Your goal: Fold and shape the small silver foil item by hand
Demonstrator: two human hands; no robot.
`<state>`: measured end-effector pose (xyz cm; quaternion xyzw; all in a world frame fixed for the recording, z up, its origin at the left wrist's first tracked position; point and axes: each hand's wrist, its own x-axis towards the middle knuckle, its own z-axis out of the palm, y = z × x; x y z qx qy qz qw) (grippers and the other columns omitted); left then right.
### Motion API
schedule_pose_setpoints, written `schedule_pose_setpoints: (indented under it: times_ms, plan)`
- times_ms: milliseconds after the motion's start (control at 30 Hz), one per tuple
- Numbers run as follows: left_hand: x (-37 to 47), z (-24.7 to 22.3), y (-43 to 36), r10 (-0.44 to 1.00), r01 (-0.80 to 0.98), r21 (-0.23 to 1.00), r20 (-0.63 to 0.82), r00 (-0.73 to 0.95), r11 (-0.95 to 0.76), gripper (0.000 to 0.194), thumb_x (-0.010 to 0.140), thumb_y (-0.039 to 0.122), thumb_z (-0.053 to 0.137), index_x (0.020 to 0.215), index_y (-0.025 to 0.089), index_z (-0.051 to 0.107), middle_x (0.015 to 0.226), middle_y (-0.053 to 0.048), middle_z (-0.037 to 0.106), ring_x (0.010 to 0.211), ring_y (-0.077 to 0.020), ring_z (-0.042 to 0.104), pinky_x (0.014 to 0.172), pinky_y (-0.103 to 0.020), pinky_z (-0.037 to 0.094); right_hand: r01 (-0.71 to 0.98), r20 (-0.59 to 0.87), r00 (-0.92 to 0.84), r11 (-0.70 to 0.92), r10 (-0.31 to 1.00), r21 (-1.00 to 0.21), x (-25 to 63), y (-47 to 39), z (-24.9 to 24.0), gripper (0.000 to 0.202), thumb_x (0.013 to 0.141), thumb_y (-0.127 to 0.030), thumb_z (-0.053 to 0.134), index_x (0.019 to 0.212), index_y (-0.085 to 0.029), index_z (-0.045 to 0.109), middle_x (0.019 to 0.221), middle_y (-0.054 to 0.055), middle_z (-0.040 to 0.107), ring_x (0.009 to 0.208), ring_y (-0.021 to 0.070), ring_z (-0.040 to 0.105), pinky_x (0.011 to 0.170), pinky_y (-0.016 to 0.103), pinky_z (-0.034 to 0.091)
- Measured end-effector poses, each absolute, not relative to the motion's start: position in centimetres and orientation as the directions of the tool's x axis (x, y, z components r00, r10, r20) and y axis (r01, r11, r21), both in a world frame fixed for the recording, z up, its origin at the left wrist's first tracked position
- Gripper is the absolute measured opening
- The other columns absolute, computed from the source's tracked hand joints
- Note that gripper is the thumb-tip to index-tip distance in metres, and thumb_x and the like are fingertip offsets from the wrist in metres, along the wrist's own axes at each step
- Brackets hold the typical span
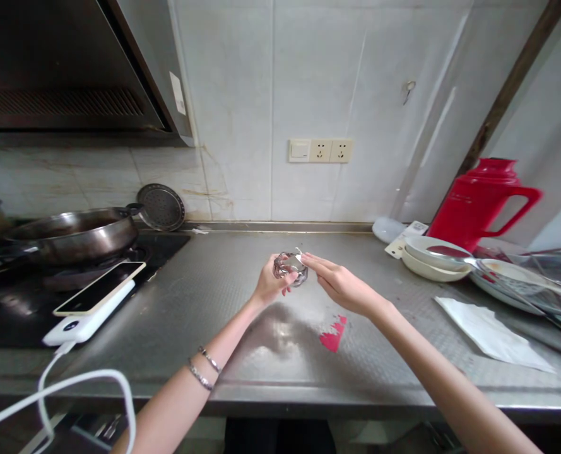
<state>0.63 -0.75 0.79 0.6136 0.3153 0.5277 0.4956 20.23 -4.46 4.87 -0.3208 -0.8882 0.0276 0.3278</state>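
Observation:
A small clear glass dish (290,272) with a faceted look is gripped in my left hand (273,280), thumb on the near side and fingers around it. At its right rim is my right hand (334,280), fingers pressed together and pointing left. A small white piece (300,257), perhaps tissue, shows at the right fingertips, touching or just over the dish. Below the hands, a torn red scrap (333,336) lies on the metal counter (271,372). What is inside the dish is too small to make out.
To the left are a steel pan (86,236) on the stove, a phone (101,289) on a white power bank (91,318), and a cable (91,373). A red thermos (472,205), stacked bowls (436,265) and a white napkin (493,334) are at the right.

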Motion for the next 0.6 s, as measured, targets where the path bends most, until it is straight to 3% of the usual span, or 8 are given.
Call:
schedule_pose_setpoints:
  times_ms: [333,500,600]
  plan:
    - [0.6,0.6,-1.0,0.902,-0.132,0.920,0.390,0.186,-0.370,0.064,0.061,0.048,0.074,0.107,0.017,0.043,0.083,0.000,0.062,0.046,-0.0070,0.056,0.039,-0.019,0.046,0.527,0.635,-0.591,0.834,0.497,-0.162,18.3,-6.8,4.9,0.057,0.085,-0.004,0.037,0.140,-0.021,0.040,0.142,0.008,0.044,0.134,0.0230,0.037,0.110,0.048,0.037]
    - [0.5,0.9,-0.9,0.899,-0.148,0.924,0.379,0.218,-0.354,0.067,0.059,0.052,0.075,0.105,0.016,0.043,0.093,-0.004,0.063,0.050,-0.0087,0.060,0.037,-0.019,0.046,0.510,0.618,-0.566,0.821,0.546,-0.257,17.8,-7.2,4.9,0.052,0.090,-0.009,0.035,0.141,-0.022,0.038,0.138,0.008,0.050,0.132,0.0245,0.040,0.110,0.050,0.037]
    - [0.6,1.1,-0.9,0.892,-0.142,0.927,0.372,0.256,-0.346,0.070,0.055,0.051,0.078,0.104,0.015,0.045,0.094,-0.007,0.063,0.061,-0.0136,0.064,0.036,-0.018,0.046,0.490,0.596,-0.554,0.807,0.581,-0.331,17.6,-7.2,5.2,0.051,0.093,-0.014,0.032,0.143,-0.024,0.033,0.112,0.004,0.068,0.126,0.0240,0.048,0.111,0.054,0.032]
